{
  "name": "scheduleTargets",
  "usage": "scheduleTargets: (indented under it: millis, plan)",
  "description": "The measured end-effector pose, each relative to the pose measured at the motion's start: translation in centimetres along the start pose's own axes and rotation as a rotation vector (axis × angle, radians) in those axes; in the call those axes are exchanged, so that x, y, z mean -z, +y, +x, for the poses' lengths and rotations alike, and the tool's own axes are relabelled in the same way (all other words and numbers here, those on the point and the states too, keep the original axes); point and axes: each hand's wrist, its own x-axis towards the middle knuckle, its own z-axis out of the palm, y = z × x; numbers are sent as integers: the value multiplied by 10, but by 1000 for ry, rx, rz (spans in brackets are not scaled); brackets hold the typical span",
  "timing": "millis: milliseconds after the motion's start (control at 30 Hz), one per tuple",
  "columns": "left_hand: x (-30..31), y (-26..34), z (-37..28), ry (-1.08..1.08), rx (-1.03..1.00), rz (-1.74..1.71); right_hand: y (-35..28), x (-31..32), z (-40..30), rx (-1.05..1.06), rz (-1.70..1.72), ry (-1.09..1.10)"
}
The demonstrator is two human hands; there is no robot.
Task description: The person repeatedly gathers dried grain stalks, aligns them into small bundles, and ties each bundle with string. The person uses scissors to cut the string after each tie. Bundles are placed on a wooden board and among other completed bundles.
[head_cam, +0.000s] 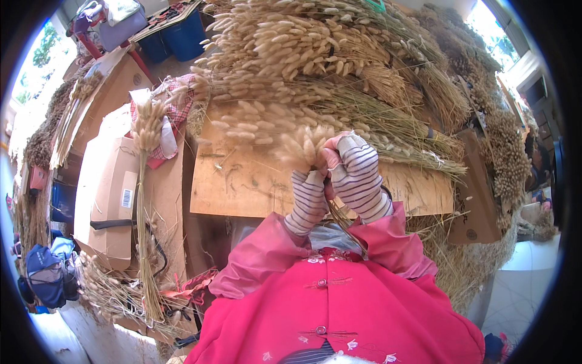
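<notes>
A small bunch of dried bunny-tail grass (303,144) is held upright between my two hands, its fluffy heads blurred at the top. My left hand (308,193) wraps the stems just under the heads. Against it, my right hand (357,166) grips the same bunch with bent fingers; thumb and fingertips partly hide each other. Both hands wear striped fingerless gloves. Below them the stems (342,216) slant down toward my chest. The wooden board (245,182) lies under and around my hands, with loose bunny-tail heads (254,120) along its far side.
Large heaps of dried bunny-tail grass (291,45) rise behind the board. A tied bunch (143,182) lies at left beside a cardboard box (111,195) with a black strap. Blue bins (184,36) stand at the far left. More dried stalks (504,168) line the right side.
</notes>
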Motion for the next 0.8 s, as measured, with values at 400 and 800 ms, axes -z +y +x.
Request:
scheduleTargets:
  millis: [400, 800]
  plan:
    - [-3, -4, -8, 24, 119, 190, -6, -6, 5, 74, -197, 152]
    - [26, 36, 27, -65, 326, -274, 27, 24, -25, -426, 167, -403]
